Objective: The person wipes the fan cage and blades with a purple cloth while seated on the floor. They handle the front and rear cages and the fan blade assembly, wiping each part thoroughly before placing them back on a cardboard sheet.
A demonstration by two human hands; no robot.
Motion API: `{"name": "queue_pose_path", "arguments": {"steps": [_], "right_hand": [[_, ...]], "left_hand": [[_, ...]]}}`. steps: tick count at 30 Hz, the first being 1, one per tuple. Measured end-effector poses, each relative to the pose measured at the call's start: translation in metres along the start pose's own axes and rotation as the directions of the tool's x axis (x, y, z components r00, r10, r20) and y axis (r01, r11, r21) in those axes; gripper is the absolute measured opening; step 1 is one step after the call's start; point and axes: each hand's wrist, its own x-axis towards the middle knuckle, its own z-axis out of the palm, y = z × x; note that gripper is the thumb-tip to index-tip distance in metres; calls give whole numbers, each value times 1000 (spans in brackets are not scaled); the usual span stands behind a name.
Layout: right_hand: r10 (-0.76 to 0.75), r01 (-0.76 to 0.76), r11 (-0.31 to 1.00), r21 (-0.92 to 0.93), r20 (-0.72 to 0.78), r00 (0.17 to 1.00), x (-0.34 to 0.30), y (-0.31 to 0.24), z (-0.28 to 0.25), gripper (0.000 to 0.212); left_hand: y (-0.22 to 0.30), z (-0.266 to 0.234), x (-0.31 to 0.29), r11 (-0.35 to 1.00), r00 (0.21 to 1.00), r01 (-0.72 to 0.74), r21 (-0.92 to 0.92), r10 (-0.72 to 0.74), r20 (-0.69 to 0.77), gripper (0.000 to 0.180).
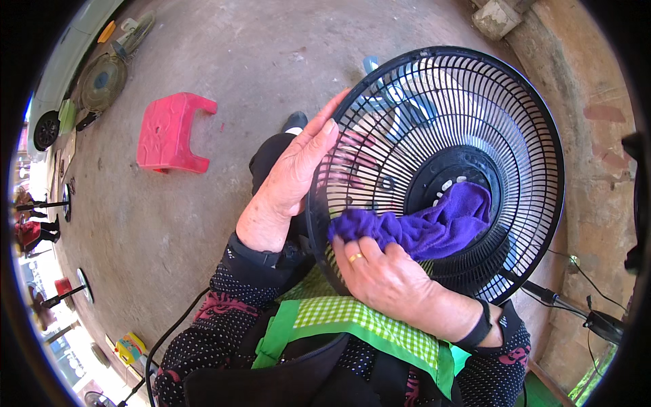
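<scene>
A round black fan guard point(468, 159) with thin curved ribs is tilted up in front of me, its dished inner side showing. My left hand point(285, 176) grips its left rim, with the thumb on the near side and the fingers seen through the ribs. In my right hand point(390, 278) is a crumpled purple cloth point(441, 227), pinched at its left end. The cloth lies against the ribs and covers part of the dark centre. Bluish-white pieces point(410, 112) show through the upper ribs; their kind is unclear.
A pink plastic stool point(175, 132) stands on the concrete floor to the left. Beyond it are a standing fan head point(103, 83) and a parked car point(64, 81). A yellow container point(130, 347) sits lower left. At right are a worn wall point(586, 102) and loose cables point(590, 281).
</scene>
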Motion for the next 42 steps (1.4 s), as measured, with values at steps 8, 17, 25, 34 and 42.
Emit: {"name": "queue_pose_path", "arguments": {"steps": [8,17,25,34,42], "right_hand": [[-62,62,994,91,6,998,-49,15,-1,45],[370,-406,878,-254,-177,912,-28,100,5,31],[761,-770,634,-74,-115,638,-105,166,1,59],[805,-807,591,-7,67,589,-145,55,-14,60],[500,-545,712,442,225,836,-106,-19,-13,56]], "left_hand": [[9,-7,-3,990,994,108,88,-108,-5,70],[10,-7,-4,979,996,92,182,-94,2,85],[5,-3,-5,969,990,114,220,-91,-112,89],[5,0,-9,979,988,112,171,-90,-128,87],[6,-5,-7,979,989,114,168,-96,-110,87]]}}
